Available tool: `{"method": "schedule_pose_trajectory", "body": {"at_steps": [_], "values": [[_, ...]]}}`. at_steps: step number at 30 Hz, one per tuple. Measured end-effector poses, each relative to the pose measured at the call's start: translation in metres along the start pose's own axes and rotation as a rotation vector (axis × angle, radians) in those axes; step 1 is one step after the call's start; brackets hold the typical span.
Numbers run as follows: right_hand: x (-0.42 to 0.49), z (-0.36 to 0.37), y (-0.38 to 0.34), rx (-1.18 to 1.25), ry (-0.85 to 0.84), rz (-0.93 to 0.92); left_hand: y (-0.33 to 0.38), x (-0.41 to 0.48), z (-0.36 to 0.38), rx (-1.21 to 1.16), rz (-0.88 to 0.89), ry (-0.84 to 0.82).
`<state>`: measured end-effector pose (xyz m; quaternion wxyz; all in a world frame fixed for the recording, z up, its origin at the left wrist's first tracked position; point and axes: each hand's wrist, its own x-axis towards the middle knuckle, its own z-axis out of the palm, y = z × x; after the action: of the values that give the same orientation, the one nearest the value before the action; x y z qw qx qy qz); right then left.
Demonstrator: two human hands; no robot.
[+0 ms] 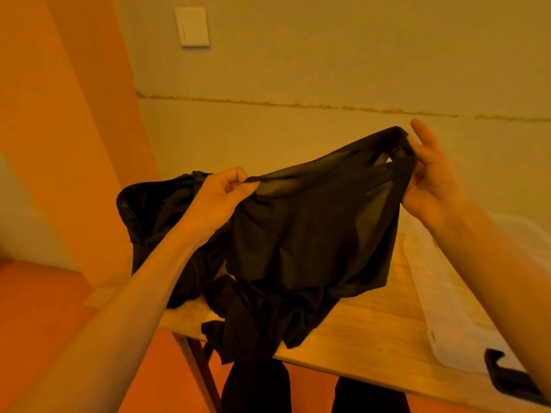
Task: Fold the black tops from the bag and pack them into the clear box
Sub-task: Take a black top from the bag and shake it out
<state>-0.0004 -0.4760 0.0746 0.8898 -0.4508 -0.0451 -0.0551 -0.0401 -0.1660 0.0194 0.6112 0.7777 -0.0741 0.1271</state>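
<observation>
**Thin top held in the air, loose pile below**

The left hand [222, 193] pinches one edge of the black top [313, 234]; the right hand [432, 180] grips the other with thumb and fingers, some fingers spread. I think the thin cloth may slip out or catch the pile [262, 317] at the tabletop [372, 332] edge. The bag [155, 216] stands behind, the clear box [441, 293] at right. Plain wall, orange floor.
</observation>
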Motion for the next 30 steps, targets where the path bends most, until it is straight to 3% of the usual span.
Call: {"method": "schedule_pose_trajectory", "body": {"at_steps": [3, 8, 12, 14, 17, 20, 23, 27, 30], "values": [[-0.002, 0.005, -0.005, -0.090, 0.008, -0.001, 0.007, -0.002, -0.006, 0.088, 0.040, -0.074], [-0.008, 0.010, -0.009, -0.339, -0.031, -0.018, 0.016, -0.002, -0.005, 0.007, -0.017, -0.084], [-0.018, 0.022, -0.010, -0.490, -0.247, -0.058, 0.025, -0.007, 0.016, 0.089, 0.033, -0.012], [-0.024, 0.034, -0.009, -0.622, -0.385, -0.040, 0.038, -0.010, 0.038, 0.069, 0.046, -0.058], [-0.033, 0.049, -0.005, -0.876, -0.507, -0.017, 0.054, -0.013, 0.072, -0.086, -0.099, -0.212], [-0.039, 0.050, -0.001, -1.055, -0.521, -0.070, 0.056, -0.013, 0.084, -0.214, -0.192, -0.196], [-0.039, 0.040, 0.002, -1.034, -0.509, -0.063, 0.053, -0.009, 0.086, -0.239, -0.290, -0.158], [-0.046, 0.034, 0.011, -1.133, -0.563, -0.023, 0.049, -0.010, 0.090, -0.531, -0.619, -0.283], [-0.050, 0.024, 0.021, -1.115, -0.449, -0.096, 0.042, -0.005, 0.090, -0.640, -0.682, -0.264]]}}
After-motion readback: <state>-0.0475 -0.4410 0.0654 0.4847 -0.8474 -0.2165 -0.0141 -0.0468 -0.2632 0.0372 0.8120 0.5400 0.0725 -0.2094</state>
